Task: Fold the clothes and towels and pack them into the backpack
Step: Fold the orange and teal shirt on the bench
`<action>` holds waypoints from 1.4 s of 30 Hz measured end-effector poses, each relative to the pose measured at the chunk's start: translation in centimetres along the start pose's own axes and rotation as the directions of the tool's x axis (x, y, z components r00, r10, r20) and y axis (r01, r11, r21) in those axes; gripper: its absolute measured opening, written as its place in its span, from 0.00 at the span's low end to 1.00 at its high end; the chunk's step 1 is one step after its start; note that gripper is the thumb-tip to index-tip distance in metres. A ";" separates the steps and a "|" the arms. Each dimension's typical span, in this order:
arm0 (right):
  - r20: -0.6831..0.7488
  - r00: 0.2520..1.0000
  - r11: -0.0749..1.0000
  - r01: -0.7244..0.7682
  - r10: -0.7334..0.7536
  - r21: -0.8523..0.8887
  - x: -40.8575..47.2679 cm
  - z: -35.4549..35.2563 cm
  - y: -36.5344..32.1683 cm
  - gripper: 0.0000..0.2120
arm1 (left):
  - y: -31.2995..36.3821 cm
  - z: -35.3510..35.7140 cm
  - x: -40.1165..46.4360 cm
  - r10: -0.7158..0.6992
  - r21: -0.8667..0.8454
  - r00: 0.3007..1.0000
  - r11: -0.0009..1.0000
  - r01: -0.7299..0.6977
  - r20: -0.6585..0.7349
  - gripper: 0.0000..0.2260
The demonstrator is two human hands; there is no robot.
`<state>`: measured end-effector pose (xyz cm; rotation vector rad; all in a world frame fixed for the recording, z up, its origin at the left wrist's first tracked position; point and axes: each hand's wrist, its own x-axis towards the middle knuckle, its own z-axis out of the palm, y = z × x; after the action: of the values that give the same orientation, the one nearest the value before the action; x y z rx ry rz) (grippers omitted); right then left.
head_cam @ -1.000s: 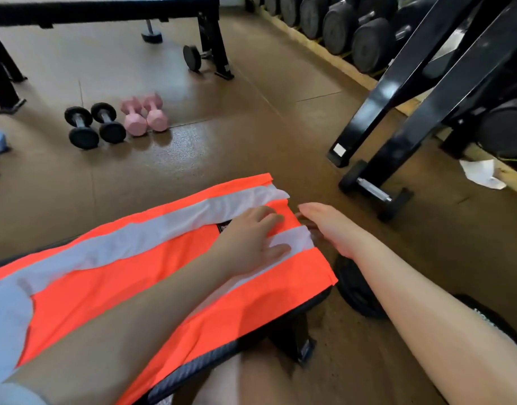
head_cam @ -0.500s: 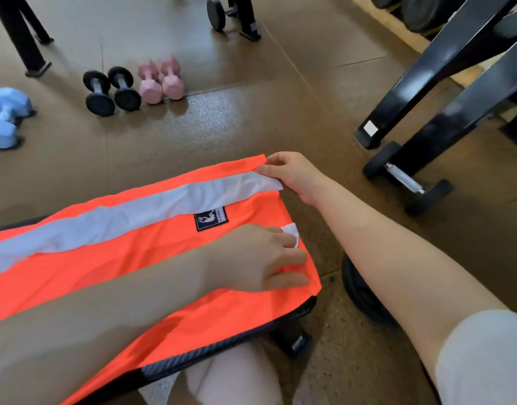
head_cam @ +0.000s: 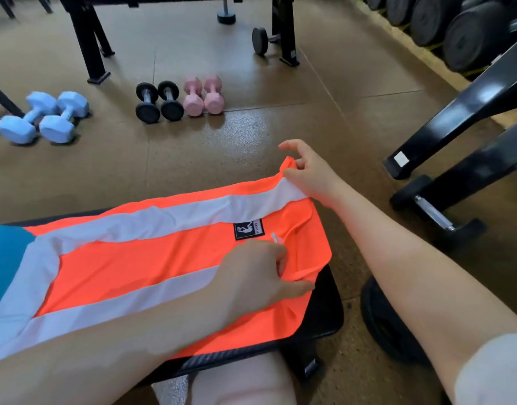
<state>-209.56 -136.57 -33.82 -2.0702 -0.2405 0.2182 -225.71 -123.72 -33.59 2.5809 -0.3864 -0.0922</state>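
Note:
An orange garment (head_cam: 152,258) with white stripes and a small black logo patch lies spread over a black padded bench (head_cam: 324,314) in front of me. My left hand (head_cam: 260,276) pinches the cloth at its near right edge, bunching it. At the far right corner my right hand (head_cam: 307,173) pinches the fabric and holds it slightly raised, forefinger stretched out. A blue cloth (head_cam: 2,258) shows at the left edge. No backpack is in view.
On the brown gym floor stand light blue dumbbells (head_cam: 43,116), black dumbbells (head_cam: 159,102) and pink dumbbells (head_cam: 203,96). A black rack frame (head_cam: 456,135) and its wheel stand at the right. Weight plates line the far right wall. Another bench's legs stand behind.
My right hand has lifted the far right corner of the garment. My left hand has gathered the near edge, so the cloth's right end is wrinkled. The view tilted up.

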 end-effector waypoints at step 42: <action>0.681 0.718 0.919 0.352 -0.144 -0.176 0.0 45.9 -25.7 0.03 | -27.9 -16.7 -34.4 -0.828 -0.502 0.492 0.556 0.662 -0.268 0.24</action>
<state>-223.28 -85.75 -33.63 -2.1473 -1.0459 0.7933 -249.18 -82.62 -33.83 2.1095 0.9314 0.1676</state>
